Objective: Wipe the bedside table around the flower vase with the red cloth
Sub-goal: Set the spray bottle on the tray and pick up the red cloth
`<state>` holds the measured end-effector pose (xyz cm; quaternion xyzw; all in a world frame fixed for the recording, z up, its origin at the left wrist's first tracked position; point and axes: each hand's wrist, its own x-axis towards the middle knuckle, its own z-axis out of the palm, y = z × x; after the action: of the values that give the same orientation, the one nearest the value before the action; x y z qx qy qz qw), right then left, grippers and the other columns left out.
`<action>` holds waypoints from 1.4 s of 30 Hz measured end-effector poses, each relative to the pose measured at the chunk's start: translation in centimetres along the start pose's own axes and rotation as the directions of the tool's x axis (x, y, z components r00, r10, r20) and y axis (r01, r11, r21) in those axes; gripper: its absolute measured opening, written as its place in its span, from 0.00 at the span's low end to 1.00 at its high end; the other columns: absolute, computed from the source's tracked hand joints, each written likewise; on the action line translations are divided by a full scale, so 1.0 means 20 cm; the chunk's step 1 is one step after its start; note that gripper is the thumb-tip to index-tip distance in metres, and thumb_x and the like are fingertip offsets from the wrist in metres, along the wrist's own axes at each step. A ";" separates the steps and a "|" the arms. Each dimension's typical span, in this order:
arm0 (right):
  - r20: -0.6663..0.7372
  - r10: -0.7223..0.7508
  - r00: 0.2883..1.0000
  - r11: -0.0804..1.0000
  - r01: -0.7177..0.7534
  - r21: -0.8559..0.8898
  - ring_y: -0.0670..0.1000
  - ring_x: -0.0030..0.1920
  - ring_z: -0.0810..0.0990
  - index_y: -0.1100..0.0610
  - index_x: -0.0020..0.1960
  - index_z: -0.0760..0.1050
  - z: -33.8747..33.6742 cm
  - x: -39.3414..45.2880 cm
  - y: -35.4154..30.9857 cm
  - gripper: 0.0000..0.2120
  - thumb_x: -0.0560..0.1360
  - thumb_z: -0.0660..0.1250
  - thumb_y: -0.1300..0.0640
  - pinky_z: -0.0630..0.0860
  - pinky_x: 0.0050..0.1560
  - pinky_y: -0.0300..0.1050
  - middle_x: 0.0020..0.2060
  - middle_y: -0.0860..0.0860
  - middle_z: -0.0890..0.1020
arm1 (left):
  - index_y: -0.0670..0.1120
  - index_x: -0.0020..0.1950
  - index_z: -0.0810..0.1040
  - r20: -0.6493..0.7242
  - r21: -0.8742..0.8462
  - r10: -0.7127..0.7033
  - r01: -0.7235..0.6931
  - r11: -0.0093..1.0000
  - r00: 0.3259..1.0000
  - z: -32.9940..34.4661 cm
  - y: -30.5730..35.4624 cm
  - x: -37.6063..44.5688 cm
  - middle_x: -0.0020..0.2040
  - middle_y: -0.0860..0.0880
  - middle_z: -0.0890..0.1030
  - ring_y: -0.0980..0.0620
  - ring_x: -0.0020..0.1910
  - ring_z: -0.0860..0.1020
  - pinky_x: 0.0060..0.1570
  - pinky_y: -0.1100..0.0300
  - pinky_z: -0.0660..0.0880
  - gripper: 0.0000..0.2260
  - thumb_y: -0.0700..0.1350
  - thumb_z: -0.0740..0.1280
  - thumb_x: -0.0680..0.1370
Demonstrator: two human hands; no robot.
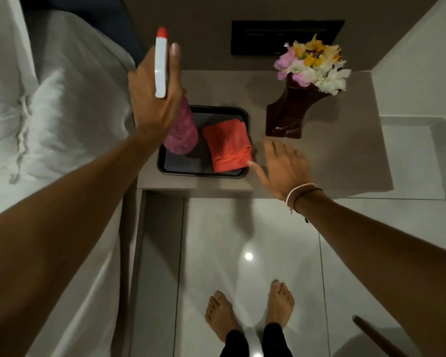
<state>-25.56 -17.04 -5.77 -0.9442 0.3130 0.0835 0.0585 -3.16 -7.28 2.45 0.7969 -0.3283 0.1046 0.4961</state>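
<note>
While left hand (156,99) grips spray bottle (182,130), spread right hand (281,166) touches red cloth (228,145).

Glossy dark vase (285,117), soft red cloth (228,145), matt bedside table (345,155).

The left hand (155,99) is raised, its arm stretched forward, fingers wrapped shut around something it grips. The right hand (281,168) reaches forward lower down, palm down, fingers spread and holding nothing, thumb pointing left; two thin bands circle its wrist. Both forearms are bare.
</note>
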 end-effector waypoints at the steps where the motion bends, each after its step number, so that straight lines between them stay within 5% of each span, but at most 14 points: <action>1: 0.025 0.023 0.999 0.999 -0.024 0.039 0.63 0.59 0.79 0.59 0.75 0.62 0.00 0.05 -0.02 0.33 0.80 0.52 0.36 0.74 0.56 0.57 0.63 0.61 0.79 | 0.61 0.39 0.63 0.004 -0.019 0.010 -0.010 1.000 1.000 0.02 -0.04 0.02 0.33 0.66 0.64 0.80 0.36 0.74 0.40 0.85 0.68 0.18 0.45 0.62 0.85; 4: 0.085 0.205 0.975 0.917 -0.221 0.333 0.65 0.58 0.80 0.59 0.71 0.64 0.03 0.19 -0.10 0.32 0.79 0.56 0.35 0.72 0.48 0.53 0.61 0.62 0.80 | 0.53 0.41 0.69 0.022 -0.059 -0.014 0.015 0.998 1.000 0.09 -0.19 0.06 0.31 0.63 0.67 0.67 0.27 0.75 0.29 0.76 0.67 0.13 0.46 0.63 0.86; 7: 0.200 0.411 0.889 0.667 -0.443 0.599 0.64 0.61 0.79 0.60 0.72 0.63 0.07 0.31 -0.16 0.37 0.75 0.66 0.36 0.69 0.49 0.49 0.63 0.61 0.78 | 0.47 0.44 0.73 0.043 -0.077 -0.035 0.038 0.996 0.998 0.15 -0.32 0.02 0.31 0.56 0.72 0.61 0.27 0.73 0.30 0.72 0.67 0.11 0.47 0.63 0.86; 12: 0.341 0.519 0.784 0.452 -0.590 0.669 0.59 0.59 0.80 0.62 0.67 0.70 0.14 0.41 -0.21 0.38 0.66 0.78 0.41 0.77 0.50 0.48 0.59 0.58 0.80 | 0.36 0.47 0.80 0.019 -0.070 -0.116 0.117 0.991 0.993 0.19 -0.39 -0.01 0.32 0.64 0.69 0.66 0.27 0.74 0.31 0.77 0.67 0.15 0.47 0.64 0.85; 15: 0.416 0.494 0.763 0.391 -0.622 0.678 0.58 0.58 0.81 0.62 0.63 0.73 0.17 0.44 -0.22 0.33 0.66 0.80 0.46 0.75 0.48 0.44 0.59 0.58 0.81 | 0.43 0.48 0.77 0.056 -0.056 -0.109 0.112 0.992 0.992 0.19 -0.40 0.00 0.34 0.59 0.72 0.61 0.30 0.76 0.32 0.66 0.75 0.12 0.50 0.64 0.85; 18: 0.480 0.450 0.753 0.263 -0.625 0.735 0.57 0.51 0.84 0.62 0.62 0.78 0.17 0.44 -0.20 0.25 0.70 0.78 0.51 0.77 0.43 0.41 0.57 0.58 0.84 | 0.41 0.57 0.77 0.171 -0.025 -0.123 0.129 0.991 0.978 0.16 -0.44 -0.02 0.44 0.47 0.79 0.49 0.42 0.82 0.44 0.48 0.82 0.19 0.58 0.64 0.84; 20: 0.509 0.438 0.741 0.192 -0.630 0.753 0.57 0.44 0.85 0.61 0.59 0.81 0.17 0.41 -0.16 0.17 0.73 0.75 0.53 0.82 0.40 0.46 0.53 0.57 0.86 | 0.40 0.72 0.73 0.224 0.079 -0.184 0.170 0.982 0.957 0.12 -0.47 -0.06 0.63 0.45 0.82 0.48 0.62 0.81 0.61 0.46 0.80 0.32 0.65 0.62 0.81; 24: 0.526 0.412 0.744 -0.024 -0.568 0.822 0.58 0.51 0.84 0.58 0.56 0.81 0.16 0.33 -0.10 0.10 0.77 0.70 0.56 0.83 0.53 0.54 0.48 0.57 0.85 | 0.47 0.84 0.57 0.285 0.358 -0.391 0.281 0.890 0.875 -0.08 -0.54 -0.27 0.83 0.44 0.65 0.44 0.82 0.64 0.80 0.35 0.60 0.44 0.75 0.53 0.76; 27: 0.624 0.296 0.724 -0.358 -0.522 0.775 0.58 0.56 0.82 0.60 0.65 0.76 0.14 0.27 -0.09 0.15 0.79 0.64 0.59 0.79 0.61 0.59 0.56 0.57 0.83 | 0.47 0.83 0.61 0.397 0.527 -0.369 0.120 0.841 0.840 -0.26 -0.58 -0.49 0.81 0.41 0.66 0.41 0.80 0.65 0.79 0.34 0.60 0.43 0.74 0.49 0.77; 31: 0.620 0.207 0.756 -0.581 -0.415 0.700 0.56 0.46 0.81 0.58 0.52 0.78 0.12 0.11 -0.05 0.12 0.78 0.56 0.62 0.77 0.59 0.59 0.47 0.55 0.82 | 0.47 0.80 0.67 0.621 0.531 -0.234 -0.183 0.827 0.748 -0.36 -0.53 -0.73 0.79 0.39 0.69 0.40 0.78 0.67 0.78 0.36 0.61 0.41 0.73 0.49 0.77; 33: 0.604 0.219 0.766 -0.632 -0.360 0.686 0.56 0.43 0.79 0.58 0.47 0.76 0.12 0.02 0.01 0.14 0.76 0.53 0.67 0.76 0.60 0.58 0.45 0.55 0.79 | 0.48 0.81 0.67 0.686 0.500 -0.162 -0.298 0.813 0.709 -0.34 -0.45 -0.78 0.81 0.39 0.67 0.39 0.80 0.66 0.79 0.36 0.61 0.43 0.75 0.45 0.77; 37: 0.592 0.224 0.774 -0.603 -0.367 0.708 0.53 0.42 0.77 0.60 0.48 0.75 0.10 -0.20 0.18 0.17 0.73 0.51 0.74 0.79 0.44 0.44 0.45 0.56 0.76 | 0.49 0.82 0.65 0.726 0.405 0.014 -0.444 0.799 0.688 -0.17 -0.23 -0.76 0.83 0.39 0.64 0.40 0.82 0.64 0.78 0.35 0.63 0.41 0.74 0.45 0.79; 39: 0.589 0.203 0.782 -0.586 -0.385 0.713 0.54 0.43 0.78 0.62 0.53 0.75 0.10 -0.30 0.28 0.18 0.73 0.52 0.75 0.79 0.45 0.45 0.47 0.57 0.77 | 0.49 0.83 0.65 0.711 0.378 0.112 -0.511 0.772 0.695 -0.05 -0.12 -0.71 0.83 0.38 0.63 0.40 0.82 0.63 0.78 0.34 0.63 0.39 0.72 0.50 0.79; 42: 0.608 0.162 0.777 -0.602 -0.410 0.685 0.56 0.47 0.80 0.60 0.58 0.75 0.09 -0.41 0.46 0.19 0.74 0.54 0.72 0.77 0.55 0.51 0.51 0.57 0.79 | 0.51 0.84 0.60 0.694 0.374 0.196 -0.580 0.724 0.692 0.15 0.08 -0.60 0.84 0.38 0.58 0.40 0.84 0.58 0.80 0.34 0.58 0.40 0.74 0.44 0.79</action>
<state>-37.67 -19.30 -6.50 -0.2584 0.5101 -0.1348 0.8092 -13.80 -5.26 -3.83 0.8019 -0.5924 0.0421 0.0656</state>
